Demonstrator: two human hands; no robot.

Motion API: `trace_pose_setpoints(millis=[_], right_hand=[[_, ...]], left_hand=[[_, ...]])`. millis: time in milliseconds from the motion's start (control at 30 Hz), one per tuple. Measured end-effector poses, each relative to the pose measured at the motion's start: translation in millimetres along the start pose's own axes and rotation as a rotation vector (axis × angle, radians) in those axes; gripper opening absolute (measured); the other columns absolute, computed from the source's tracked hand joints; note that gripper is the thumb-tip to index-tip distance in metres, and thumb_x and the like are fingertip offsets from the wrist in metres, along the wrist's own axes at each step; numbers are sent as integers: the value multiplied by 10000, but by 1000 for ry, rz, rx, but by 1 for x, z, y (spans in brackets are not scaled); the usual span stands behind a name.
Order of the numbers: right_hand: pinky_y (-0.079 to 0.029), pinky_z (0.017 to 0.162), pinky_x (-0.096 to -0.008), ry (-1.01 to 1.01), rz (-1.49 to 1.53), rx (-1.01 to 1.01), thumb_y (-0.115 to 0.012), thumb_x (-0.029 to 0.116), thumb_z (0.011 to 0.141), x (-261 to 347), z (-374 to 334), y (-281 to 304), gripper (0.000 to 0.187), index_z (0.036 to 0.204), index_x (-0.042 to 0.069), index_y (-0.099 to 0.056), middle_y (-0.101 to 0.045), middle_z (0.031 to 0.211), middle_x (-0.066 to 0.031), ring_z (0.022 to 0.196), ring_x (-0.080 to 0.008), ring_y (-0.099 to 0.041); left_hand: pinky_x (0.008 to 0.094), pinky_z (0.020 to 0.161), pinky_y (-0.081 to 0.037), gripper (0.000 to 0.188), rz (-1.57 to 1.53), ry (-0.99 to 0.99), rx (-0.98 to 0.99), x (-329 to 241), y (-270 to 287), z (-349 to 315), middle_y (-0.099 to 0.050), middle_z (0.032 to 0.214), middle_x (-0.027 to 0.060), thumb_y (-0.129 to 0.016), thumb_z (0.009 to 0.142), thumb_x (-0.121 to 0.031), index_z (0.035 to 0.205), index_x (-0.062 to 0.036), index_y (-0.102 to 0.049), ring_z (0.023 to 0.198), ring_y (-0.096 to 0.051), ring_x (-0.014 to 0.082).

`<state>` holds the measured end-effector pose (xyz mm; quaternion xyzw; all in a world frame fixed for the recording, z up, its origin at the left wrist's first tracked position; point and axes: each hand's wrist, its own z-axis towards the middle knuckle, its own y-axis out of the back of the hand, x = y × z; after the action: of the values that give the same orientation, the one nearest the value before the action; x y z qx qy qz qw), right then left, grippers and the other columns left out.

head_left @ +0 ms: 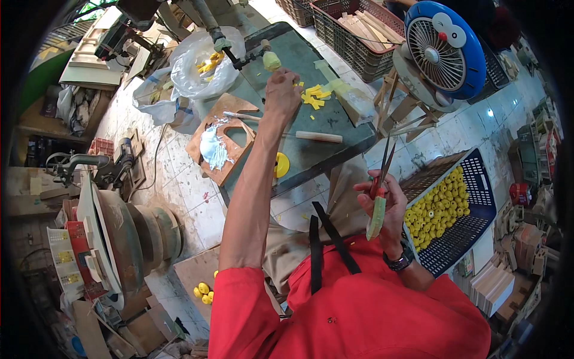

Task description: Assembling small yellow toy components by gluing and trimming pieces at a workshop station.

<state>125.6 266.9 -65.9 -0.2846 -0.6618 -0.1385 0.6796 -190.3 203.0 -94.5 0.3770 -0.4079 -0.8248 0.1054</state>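
Note:
My right hand (393,206) is wrapped round a pair of scissors (379,210); their dark blades point away from me and tape covers part of the handles. My left hand (282,93) reaches over the dark green tabletop (308,164), fingers curled together. Whatever it may pinch is too small to make out. Right beside its fingertips lies a loose pile of yellow strips (315,96). Nearer to me rest a pale wooden dowel (319,137) and a yellow disc (281,165). Left of my forearm, white paste (214,148) is spread on a wooden board (194,146).
A blue crate (481,179) of yellow wooden pieces (436,206) stands at right. A blue fan (472,60) and a brown crate (359,60) stand beyond the table. A plastic bag (185,69) sits at its far left. A metal arm (206,24) with a padded end hangs overhead.

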Motion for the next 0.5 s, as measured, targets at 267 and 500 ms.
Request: trace_pose_setpoints(millis=[267, 500], right_hand=[[-475, 673, -194, -49, -4, 55, -703, -3, 809, 3, -1, -4, 466, 1226, 13, -496, -665, 963, -88, 782, -60, -600], [-489, 709, -212, -5, -21, 90, -714, -7, 799, 3, 20, -19, 479, 1226, 16, -499, -665, 965, -90, 825, -94, -616]], left_hand=[[287, 721, -520, 227, -149, 207, -133, -13, 9, -5, -692, 822, 124, -650, 796, -106, 995, -13, -705, 742, -668, 200], [253, 711, -514, 241, -499, 438, -349, -46, 25, -34, -696, 878, 107, -661, 828, -89, 1031, 39, -682, 786, -655, 142]])
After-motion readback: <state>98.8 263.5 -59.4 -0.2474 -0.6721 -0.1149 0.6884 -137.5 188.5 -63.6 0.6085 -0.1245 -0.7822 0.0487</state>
